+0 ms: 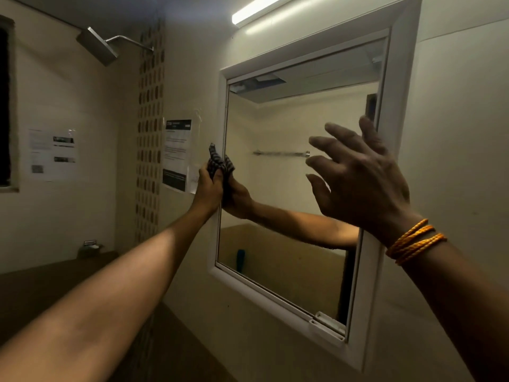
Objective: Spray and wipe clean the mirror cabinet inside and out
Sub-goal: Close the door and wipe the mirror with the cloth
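Note:
The mirror cabinet [391, 111] has a white frame and hangs on the pale wall in front of me. My left hand [207, 186] grips a dark striped cloth [215, 160] and presses it against the left edge of the mirror door [286, 188]. The glass reflects that hand and forearm. My right hand [360, 177] is raised with fingers spread near the mirror's right edge, an orange cord bracelet on its wrist. It holds nothing. No spray bottle shows.
A paper notice [177, 154] is taped to the wall just left of the cabinet. A square shower head [97, 45] juts out at upper left. A strip light [259, 9] runs above the cabinet. A dark ledge [55, 274] lies below left.

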Available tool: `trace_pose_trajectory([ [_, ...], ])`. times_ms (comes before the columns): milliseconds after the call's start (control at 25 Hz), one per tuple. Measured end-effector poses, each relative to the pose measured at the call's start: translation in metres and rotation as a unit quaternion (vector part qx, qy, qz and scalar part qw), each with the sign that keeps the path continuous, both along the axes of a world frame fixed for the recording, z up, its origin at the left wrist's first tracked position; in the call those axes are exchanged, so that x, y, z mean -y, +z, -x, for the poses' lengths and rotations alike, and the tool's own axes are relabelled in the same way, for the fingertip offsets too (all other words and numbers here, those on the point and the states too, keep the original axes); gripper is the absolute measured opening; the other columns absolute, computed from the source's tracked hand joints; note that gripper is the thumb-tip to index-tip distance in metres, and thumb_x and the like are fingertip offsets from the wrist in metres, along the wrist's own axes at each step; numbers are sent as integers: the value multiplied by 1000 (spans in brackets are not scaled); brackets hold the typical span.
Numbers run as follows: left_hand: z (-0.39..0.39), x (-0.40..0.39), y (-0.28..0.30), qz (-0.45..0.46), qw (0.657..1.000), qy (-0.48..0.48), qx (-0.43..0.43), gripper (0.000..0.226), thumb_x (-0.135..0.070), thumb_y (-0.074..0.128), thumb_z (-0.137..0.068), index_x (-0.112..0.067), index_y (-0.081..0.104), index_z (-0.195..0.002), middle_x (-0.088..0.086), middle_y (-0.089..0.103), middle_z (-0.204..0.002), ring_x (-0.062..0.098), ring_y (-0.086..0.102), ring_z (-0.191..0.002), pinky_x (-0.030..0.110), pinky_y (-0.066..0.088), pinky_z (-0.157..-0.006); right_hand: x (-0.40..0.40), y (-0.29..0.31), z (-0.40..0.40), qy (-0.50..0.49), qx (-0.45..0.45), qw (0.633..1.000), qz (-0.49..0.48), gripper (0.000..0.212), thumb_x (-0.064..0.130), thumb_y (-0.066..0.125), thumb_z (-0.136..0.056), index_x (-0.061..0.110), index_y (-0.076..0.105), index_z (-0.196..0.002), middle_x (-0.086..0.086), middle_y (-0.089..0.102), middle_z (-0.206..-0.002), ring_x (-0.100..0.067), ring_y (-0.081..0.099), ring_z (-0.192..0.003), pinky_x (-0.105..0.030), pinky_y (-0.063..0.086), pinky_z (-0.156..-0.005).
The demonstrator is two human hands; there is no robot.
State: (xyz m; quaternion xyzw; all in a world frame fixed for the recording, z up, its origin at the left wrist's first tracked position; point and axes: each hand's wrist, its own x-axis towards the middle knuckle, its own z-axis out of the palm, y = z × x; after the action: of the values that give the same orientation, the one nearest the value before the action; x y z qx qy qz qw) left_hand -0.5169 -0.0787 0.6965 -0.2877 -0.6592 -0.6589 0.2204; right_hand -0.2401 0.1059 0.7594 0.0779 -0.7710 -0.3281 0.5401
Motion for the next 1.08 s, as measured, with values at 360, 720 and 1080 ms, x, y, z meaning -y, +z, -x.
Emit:
trace_pose_trajectory([
  [360,-7,-9,-101,11,992,37,120,51,-44,33,-105,-15,23,-147,15,40,-148,36,46,-131,52,44,-103,-8,-73,-5,38,1,999,-9,45,33,40,-100,17,78,-83,-11,70,-129,-35,54,-135,-64,23,-118],
  [720,-13,-28,-142,-23,933,140,330,58,-54,32,-100,-22,32,-147,16,46,-143,41,49,-125,53,41,-105,-5,-79,-8,84,-42,995,31,26,23,55,-92,14,75,-79,-11,69,-130,-35,54,-135,-61,25,-120],
  [1080,-70,-56,-164,-324,826,33,460,49,-37,50,-100,-27,30,-143,9,51,-132,31,58,-106,47,56,-84,-2,-81,-8,103,-72,991,45,25,20,54,-90,11,73,-76,-9,72,-123,-34,59,-129,-55,28,-120],
])
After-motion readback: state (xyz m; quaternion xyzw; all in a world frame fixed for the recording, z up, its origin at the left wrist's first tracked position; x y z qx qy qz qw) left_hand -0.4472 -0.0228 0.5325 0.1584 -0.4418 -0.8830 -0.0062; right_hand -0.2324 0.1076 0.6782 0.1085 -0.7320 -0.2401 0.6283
